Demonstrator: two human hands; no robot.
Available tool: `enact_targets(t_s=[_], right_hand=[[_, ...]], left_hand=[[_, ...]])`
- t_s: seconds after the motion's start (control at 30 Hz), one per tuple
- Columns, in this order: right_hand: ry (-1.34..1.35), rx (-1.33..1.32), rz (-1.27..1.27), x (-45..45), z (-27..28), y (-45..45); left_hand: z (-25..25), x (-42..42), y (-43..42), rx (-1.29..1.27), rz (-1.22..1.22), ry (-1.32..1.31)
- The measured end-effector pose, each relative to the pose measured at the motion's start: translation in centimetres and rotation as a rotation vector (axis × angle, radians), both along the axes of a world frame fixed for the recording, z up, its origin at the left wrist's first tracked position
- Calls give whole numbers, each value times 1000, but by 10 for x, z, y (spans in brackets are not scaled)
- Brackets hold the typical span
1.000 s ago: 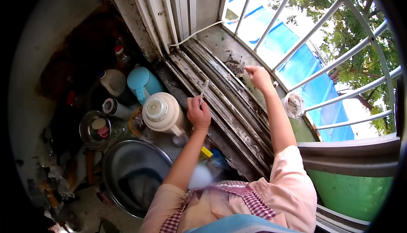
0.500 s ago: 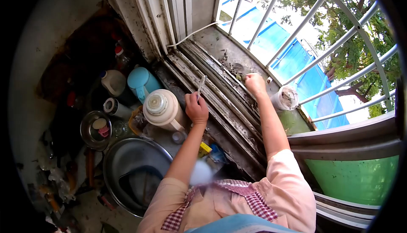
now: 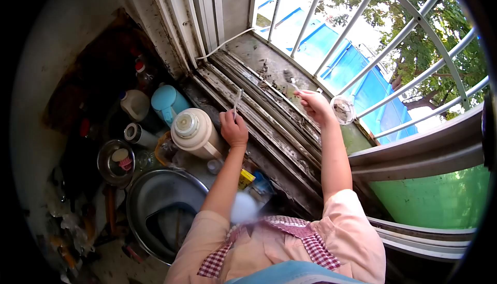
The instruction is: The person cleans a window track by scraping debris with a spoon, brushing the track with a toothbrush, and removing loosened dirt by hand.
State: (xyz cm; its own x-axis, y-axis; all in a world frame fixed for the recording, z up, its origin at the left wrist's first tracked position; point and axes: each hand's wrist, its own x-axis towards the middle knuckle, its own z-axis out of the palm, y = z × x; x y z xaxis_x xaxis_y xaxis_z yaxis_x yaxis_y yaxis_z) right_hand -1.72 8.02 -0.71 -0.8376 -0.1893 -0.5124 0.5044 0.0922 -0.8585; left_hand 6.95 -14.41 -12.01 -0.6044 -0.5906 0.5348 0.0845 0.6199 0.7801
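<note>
My left hand [image 3: 234, 129] is closed around a thin whitish stick-like tool [image 3: 238, 100], which points up over the inner edge of the window track [image 3: 259, 109]. Out over the sill, my right hand [image 3: 317, 106] pinches a small utensil [image 3: 293, 81] with a thin pale handle and a dark, dirty head; whether that is a spoon or a brush I cannot tell. Dark debris [image 3: 265, 69] lies on the dirty outer sill [image 3: 248, 51]. Just right of my right hand stands a clear plastic cup [image 3: 343, 109] with dirty contents.
White window bars [image 3: 357, 33] close off the outer side. Left of the track stand a cream thermos [image 3: 194, 134], a light-blue jug [image 3: 168, 100] and a large metal basin [image 3: 135, 209]. A metal bowl [image 3: 106, 167] and a yellow box [image 3: 246, 179] are nearby. A white cable [image 3: 228, 42] crosses the sill.
My right hand has lifted and turned, and the utensil in its fingers now shows. My left hand still holds the whitish tool. The view has shifted slightly.
</note>
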Motion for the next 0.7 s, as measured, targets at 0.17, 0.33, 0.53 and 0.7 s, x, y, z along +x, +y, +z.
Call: enact_targets(t_s=[0.17, 0.33, 0.53, 0.7], right_hand=[[880, 855, -351, 47, -13, 89], [634, 1465, -395, 90, 52, 57], [793, 984, -44, -23, -4, -23], [703, 1123, 96, -118, -62, -59]], left_hand=[[-1, 0, -1, 18, 2, -21], [3, 3, -2, 30, 1, -36], [4, 2, -3, 33, -8, -29], [2, -1, -4, 27, -12, -11]])
